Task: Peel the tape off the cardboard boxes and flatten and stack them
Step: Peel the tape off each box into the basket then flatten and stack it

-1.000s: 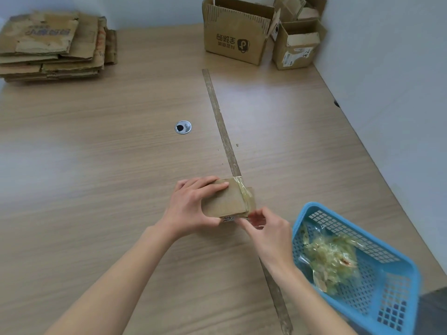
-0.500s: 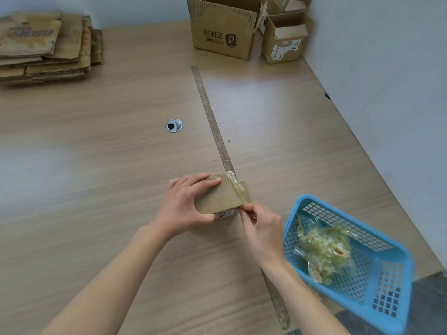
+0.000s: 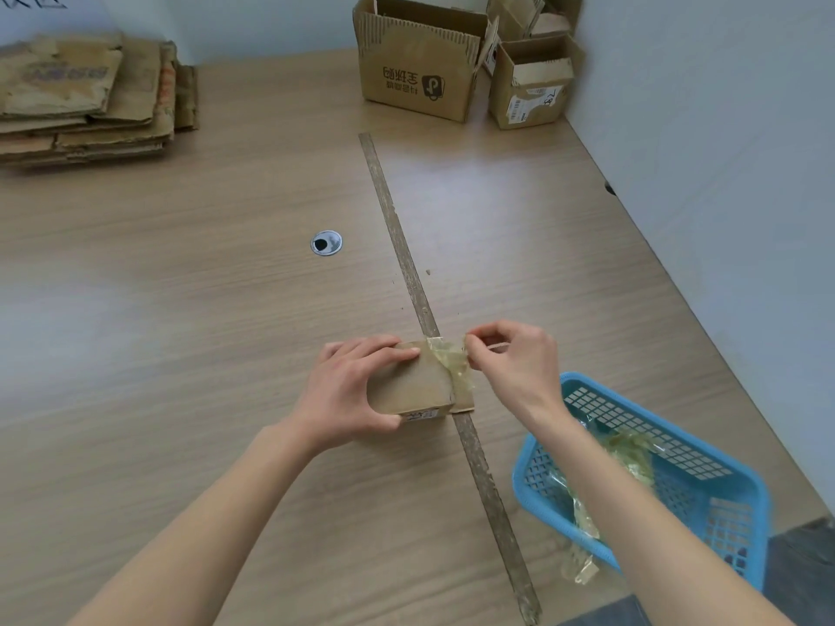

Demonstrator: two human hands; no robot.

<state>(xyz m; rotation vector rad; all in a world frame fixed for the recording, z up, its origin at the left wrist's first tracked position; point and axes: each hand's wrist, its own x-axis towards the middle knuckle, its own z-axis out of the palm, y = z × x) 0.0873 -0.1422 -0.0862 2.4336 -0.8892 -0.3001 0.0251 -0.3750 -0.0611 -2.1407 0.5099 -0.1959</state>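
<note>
Head view: single wide-angle camera, worn on the person's head, facing forward and steeply down. Near field: both forearms enter from the bottom edge, the left hand (image 3: 350, 390) and right hand (image 3: 510, 359) at frame centre, close below the lens. Far field: counter (image 3: 180, 309) runs to the back wall at top; side wall at right. Straight edges bow slightly. No second view.

Small brown taped box (image 3: 418, 384) lying mid-table
</note>
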